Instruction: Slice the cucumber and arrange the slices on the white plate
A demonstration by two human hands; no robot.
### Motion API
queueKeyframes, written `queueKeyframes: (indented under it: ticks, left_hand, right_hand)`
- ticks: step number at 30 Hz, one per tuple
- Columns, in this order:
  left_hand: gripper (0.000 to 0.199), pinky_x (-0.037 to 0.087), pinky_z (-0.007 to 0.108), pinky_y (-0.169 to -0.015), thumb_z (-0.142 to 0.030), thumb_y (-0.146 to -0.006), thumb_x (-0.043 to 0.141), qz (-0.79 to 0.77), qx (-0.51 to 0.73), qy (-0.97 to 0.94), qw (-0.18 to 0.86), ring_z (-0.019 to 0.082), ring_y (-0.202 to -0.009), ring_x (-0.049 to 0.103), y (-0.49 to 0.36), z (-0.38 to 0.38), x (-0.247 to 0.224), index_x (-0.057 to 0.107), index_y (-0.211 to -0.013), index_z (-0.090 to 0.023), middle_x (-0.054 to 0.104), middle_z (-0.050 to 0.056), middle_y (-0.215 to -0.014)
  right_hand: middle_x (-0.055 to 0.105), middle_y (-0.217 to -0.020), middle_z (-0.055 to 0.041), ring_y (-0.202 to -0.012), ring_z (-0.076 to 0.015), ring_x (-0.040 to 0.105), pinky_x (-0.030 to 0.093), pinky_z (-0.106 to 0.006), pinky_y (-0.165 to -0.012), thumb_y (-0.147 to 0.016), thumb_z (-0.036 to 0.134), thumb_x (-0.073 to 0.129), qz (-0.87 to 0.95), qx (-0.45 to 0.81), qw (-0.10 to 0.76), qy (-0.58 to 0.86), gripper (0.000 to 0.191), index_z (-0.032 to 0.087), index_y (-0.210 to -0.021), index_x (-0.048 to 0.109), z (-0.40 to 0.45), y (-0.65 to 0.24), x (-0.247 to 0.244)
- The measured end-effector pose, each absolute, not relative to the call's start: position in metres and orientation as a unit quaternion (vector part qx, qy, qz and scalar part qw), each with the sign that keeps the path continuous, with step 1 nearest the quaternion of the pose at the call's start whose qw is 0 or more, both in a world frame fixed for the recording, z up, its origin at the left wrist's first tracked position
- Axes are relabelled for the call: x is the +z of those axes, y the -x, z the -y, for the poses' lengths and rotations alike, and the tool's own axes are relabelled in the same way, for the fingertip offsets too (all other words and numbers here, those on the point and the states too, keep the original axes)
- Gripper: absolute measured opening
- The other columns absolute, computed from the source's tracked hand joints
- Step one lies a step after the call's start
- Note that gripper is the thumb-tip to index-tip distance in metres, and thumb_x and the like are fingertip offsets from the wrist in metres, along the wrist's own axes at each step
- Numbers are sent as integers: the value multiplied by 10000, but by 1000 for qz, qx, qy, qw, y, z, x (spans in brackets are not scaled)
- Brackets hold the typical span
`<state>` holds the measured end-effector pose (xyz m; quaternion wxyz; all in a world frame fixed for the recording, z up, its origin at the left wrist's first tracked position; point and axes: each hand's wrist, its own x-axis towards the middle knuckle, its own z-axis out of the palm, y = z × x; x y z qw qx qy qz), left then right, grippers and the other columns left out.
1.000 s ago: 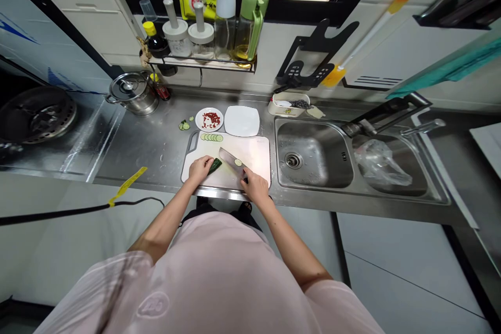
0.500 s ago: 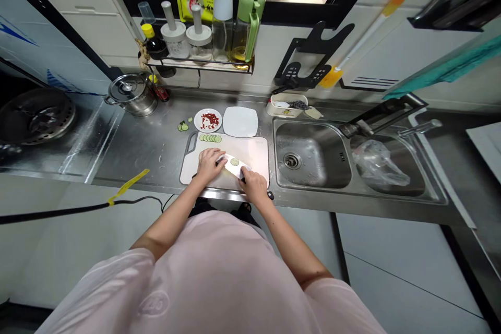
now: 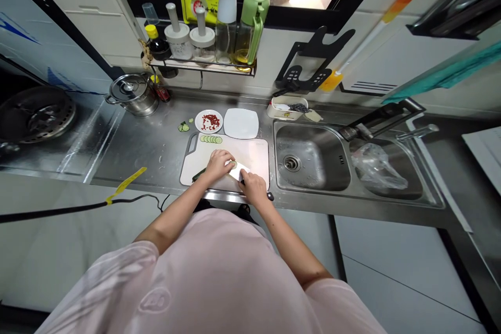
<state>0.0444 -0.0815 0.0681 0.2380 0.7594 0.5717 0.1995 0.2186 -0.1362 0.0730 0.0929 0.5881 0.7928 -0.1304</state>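
Observation:
My right hand (image 3: pixel 252 187) is closed round the handle of a knife (image 3: pixel 235 171), whose broad blade points up and left over the white cutting board (image 3: pixel 256 154). My left hand (image 3: pixel 219 165) touches a cucumber slice (image 3: pixel 233 165) at the blade with its fingertips. Under that palm lies a dark green cucumber (image 3: pixel 198 175), mostly hidden. Overlapping cucumber slices (image 3: pixel 211 139) form a row along the board's top left. Behind the board stand a round plate of red pieces (image 3: pixel 209 121) and a white square plate (image 3: pixel 241 123).
Cucumber scraps (image 3: pixel 183 127) lie left of the round plate. A lidded steel pot (image 3: pixel 133 95) stands at the back left. To the right are a sink (image 3: pixel 313 159) and a small container (image 3: pixel 287 108). Bottles and jars fill a rack (image 3: pixel 203 66) above.
My left hand has moved right, onto the slice at the blade. More of the dark green cucumber shows left of it. My right hand still holds the knife, nearly in place.

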Motion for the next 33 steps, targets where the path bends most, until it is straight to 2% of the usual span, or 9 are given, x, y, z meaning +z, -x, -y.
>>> queueKeyframes:
  ticks: [4,8,13,23,33]
  left_hand:
    - [171,428,317,-864,-349,-822,579,-638,261,-677,259,187,-909,577,-39,75,61,678,-891,-228,672,35,-897]
    - [237,452,261,-724,-375,-816,562,-725,312,-544,285,147,-757,604,-23,57,43,658,-966,-219,689,13,-848]
    - [198,447,244,-721,-258,-776,570,-758,300,-501,291,138,-772,622,-12,29,24,666,-943,-218,697,9,-846]
    - [239,419,306,-760,-217,-795,517,-787,214,-536,218,218,-889,617,-22,-5,17,630,-1001,-262,699,36,-883]
    - [236,392,306,-773,-219,-824,495,-767,166,-596,167,229,-920,590,-22,-12,13,612,-1029,-234,680,77,-937]
  right_hand:
    - [638,-1023,-102,-939,-219,578,352,-287,-776,-916,355,487,-772,-144,116,-608,419,210,-1305,431,134,-223,74]
    - [646,-1043,-89,-938,-214,595,365,-277,-752,-918,357,468,-741,-157,125,-640,338,227,-1229,487,134,-231,75]
    - [674,-1001,-68,-896,-203,624,369,-267,-715,-943,345,399,-717,-172,87,-670,309,235,-1207,516,138,-242,69]
    - [694,-925,-62,-862,-203,645,356,-257,-678,-960,404,365,-698,-179,69,-690,344,253,-1220,531,137,-245,65]
    - [696,-906,-55,-851,-192,648,344,-249,-664,-966,416,345,-694,-183,55,-694,353,253,-1200,552,136,-244,66]
